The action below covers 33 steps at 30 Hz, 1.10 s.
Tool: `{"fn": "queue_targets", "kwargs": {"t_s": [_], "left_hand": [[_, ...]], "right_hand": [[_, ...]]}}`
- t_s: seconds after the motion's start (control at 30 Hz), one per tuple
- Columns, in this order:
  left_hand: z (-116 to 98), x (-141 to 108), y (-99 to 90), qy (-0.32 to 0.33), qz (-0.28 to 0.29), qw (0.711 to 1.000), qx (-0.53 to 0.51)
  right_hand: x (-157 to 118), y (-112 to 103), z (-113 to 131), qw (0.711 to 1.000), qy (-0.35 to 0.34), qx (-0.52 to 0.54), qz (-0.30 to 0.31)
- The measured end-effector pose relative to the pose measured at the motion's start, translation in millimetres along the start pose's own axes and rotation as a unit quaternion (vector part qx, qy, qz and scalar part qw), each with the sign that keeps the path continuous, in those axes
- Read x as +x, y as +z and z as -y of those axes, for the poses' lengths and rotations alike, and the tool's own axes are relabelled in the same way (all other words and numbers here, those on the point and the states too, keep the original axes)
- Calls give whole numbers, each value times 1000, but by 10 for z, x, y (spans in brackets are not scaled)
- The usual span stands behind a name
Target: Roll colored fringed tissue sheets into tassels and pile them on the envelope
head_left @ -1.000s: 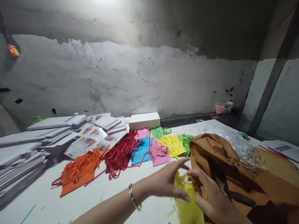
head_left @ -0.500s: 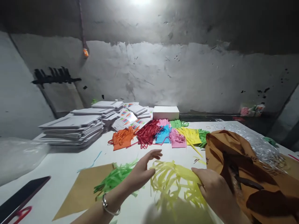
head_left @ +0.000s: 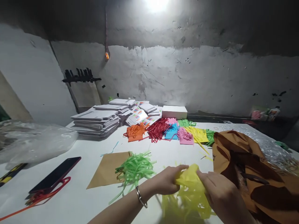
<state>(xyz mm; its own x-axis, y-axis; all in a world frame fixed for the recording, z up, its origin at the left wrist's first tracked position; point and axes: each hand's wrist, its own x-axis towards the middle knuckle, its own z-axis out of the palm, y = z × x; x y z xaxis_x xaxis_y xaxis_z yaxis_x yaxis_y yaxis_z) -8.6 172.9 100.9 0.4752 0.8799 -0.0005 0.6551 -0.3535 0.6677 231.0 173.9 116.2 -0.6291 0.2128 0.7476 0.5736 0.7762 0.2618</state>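
Hands (head_left: 166, 180) (head_left: 220, 190) closed on yellow strips (head_left: 192, 188) — white table (head_left: 167, 155), wall (head_left: 140, 70).

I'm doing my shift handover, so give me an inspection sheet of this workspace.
Surface: white table, with a loose blue strip.
Job's things: yellow fringe, held above the table, strips hanging.
Clutter: green fringe partly over a brown sheet; coloured fringes behind; white stacks, box, phone, clear bag, brown bag.
Grip: left hand and right hand both on the yellow fringe.
Cables: red cord by the phone; another cord hangs at the wall, orange-ended. Cannot tell if either carries power.
Surroundings: patchy grey wall, bright light; other people, nothing seen.
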Motion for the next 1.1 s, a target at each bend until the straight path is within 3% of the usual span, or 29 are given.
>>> {"fn": "queue_targets", "kwargs": {"t_s": [0.07,0.2,0.3,0.37,0.47,0.53,0.6,0.67,0.73,0.8,0.9,1.0,1.1], "left_hand": [[127,43,9,-23,25,999,-6],[201,239,-63,-33,7,999,-11],[57,396,-203,-6,-44,999,-12],[-100,426,-318,26,-81,996,-10],[-250,272,-465,74,-128,989,1],[-182,26,-508,96,-145,984,29],[32,-318,-490,100,-133,981,100],[309,-714,-420,59,-89,980,169],[519,-1078,-324,-12,-24,987,156],[571,-1295,-210,-58,32,993,95],[404,-1197,27,-39,30,999,23],[243,-734,353,44,62,997,13],[279,-316,605,78,89,992,40]], "right_hand": [[-204,93,-145,997,63,33,33],[-502,217,-592,986,149,35,65],[-588,56,-897,985,168,10,46],[-601,-151,-954,985,171,-10,18],[-614,-364,-747,991,119,-48,-31],[-657,-302,-470,998,28,-45,-21],[-754,-68,-163,997,-58,-18,41],[-904,243,116,993,-95,-7,73],[-1077,512,325,992,-88,1,93],[-1231,674,445,990,-71,-2,120],[-1359,744,483,984,-109,-12,143],[-1396,757,464,978,-154,-14,137],[-1461,797,465,976,-165,-26,142]]}}
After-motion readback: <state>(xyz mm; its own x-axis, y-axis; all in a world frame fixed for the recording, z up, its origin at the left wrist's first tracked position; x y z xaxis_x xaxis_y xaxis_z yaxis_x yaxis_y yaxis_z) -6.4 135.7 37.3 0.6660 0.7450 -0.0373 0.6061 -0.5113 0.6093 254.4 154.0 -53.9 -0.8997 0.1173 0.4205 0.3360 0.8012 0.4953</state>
